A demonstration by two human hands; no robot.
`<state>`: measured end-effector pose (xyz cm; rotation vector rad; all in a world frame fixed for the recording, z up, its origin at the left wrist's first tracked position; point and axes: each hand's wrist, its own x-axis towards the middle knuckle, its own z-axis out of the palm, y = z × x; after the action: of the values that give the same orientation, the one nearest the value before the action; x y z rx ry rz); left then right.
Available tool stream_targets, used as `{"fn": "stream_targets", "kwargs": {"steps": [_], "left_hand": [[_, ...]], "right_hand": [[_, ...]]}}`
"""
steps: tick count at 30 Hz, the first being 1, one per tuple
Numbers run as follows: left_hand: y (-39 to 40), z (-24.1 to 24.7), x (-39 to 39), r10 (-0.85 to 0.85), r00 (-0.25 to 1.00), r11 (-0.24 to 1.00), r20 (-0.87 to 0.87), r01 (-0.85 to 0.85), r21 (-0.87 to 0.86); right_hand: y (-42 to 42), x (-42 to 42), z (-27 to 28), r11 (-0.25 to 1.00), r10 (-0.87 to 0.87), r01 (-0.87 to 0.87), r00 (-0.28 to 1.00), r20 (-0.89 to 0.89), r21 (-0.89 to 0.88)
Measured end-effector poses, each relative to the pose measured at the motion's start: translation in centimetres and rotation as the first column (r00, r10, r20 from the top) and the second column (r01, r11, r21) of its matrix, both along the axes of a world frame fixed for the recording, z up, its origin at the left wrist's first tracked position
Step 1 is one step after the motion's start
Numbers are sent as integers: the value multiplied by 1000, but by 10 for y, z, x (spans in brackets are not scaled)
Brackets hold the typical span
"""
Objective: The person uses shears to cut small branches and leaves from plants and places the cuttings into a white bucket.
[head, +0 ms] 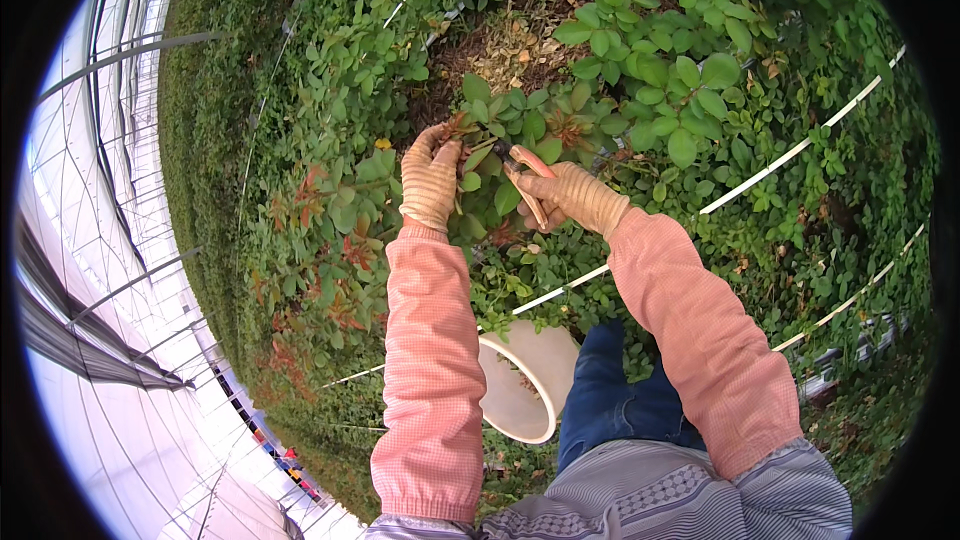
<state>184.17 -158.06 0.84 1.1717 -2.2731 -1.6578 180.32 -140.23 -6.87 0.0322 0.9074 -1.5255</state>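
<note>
Both hands wear tan striped work gloves below pink checked sleeves. My left hand [431,176] pinches a leafy shoot [480,142] with reddish tips, left of centre among the plants. In my right hand [570,195] is a pair of pruning shears [534,165] with orange-red handles, their dark blades at the stem just right of my left hand. Whether the blades meet around the stem cannot be told. Reddish young leaves [568,129] stand beyond the shears, and broad green leaves surround both hands.
A pale round bucket [553,397] with some plant bits inside hangs or stands by my legs. White support lines [780,163] run slantwise through the foliage. Beyond lies ground strewn with dry cuttings [517,52]. Greenhouse framing [142,54] rises at the left.
</note>
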Motion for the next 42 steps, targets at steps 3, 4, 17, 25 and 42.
{"fn": "stream_targets", "kwargs": {"steps": [3,4,17,25,42], "left_hand": [[-1,-4,2,-30,999,999,-21,30,16],[0,-4,2,-12,999,1000,-30,13,20],[-6,102,91,544,579,830,-607,-270,487],[-48,108,114,611,568,789,-552,-494,365],[-72,83,60,207,958,958,-200,-239,-157]], "right_hand": [[-8,-1,0,999,-23,22,999,26,25],[-10,-1,-2,999,-30,29,999,36,28],[49,25,19,977,-42,45,999,19,-208],[6,21,64,961,57,-89,991,-125,-263],[-93,88,39,995,14,5,983,184,-103]]}}
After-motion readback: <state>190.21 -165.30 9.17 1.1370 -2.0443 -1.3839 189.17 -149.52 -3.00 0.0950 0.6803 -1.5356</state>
